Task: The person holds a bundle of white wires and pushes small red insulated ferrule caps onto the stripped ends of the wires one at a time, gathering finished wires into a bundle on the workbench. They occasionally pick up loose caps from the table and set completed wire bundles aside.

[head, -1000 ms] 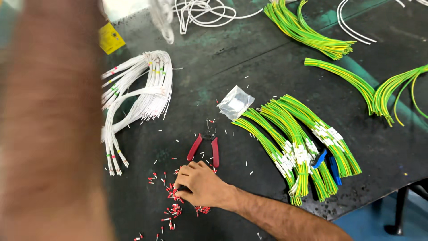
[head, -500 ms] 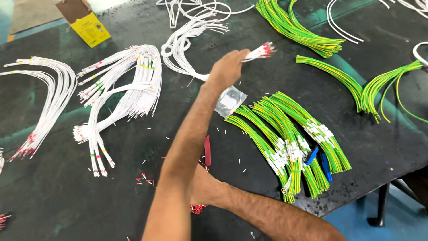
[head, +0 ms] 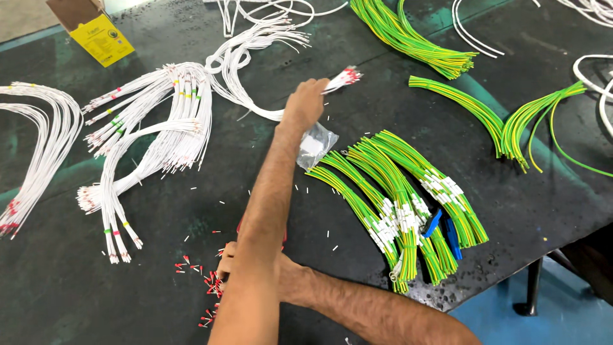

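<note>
Tabletop point(head: 76, 300), black and scuffed, carries everything. The broadest lots are the fanned white wire looms point(head: 172, 121) at the left and the green-and-yellow wire bundles point(head: 396, 198) at the right, with a yellow box point(head: 102, 38) at the far corner.

The left hand point(head: 305, 103) reaches across above a small clear plastic bag point(head: 316, 145). Its fingers are closed round a slim white wire bundle point(head: 255, 110), gripped just behind the red-tipped ends point(head: 343, 78), which stick out past the knuckles. The rest of the bundle trails back in a loop on the table.

The right hand point(head: 227, 259) lies low by the scattered red ferrules point(head: 204, 281). It is mostly hidden under the left forearm, so I cannot tell whether its fingers are together or apart.

I judge the held bundle to be light and limp. It should bend wherever it is unsupported, and single strands could slide out of a slack grip (the insulation looks smooth). The best hold is probably close behind the crimped ends, where the wires stay gathered and even. The tips look small enough to bend or pull off if squeezed directly.

A second ago the left arm was a blur at the near left, nowhere near this bundle. Half a second ago it already gripped the bundle above the bag, and it has barely shifted since. The right hand has stayed by the ferrules throughout.
</note>
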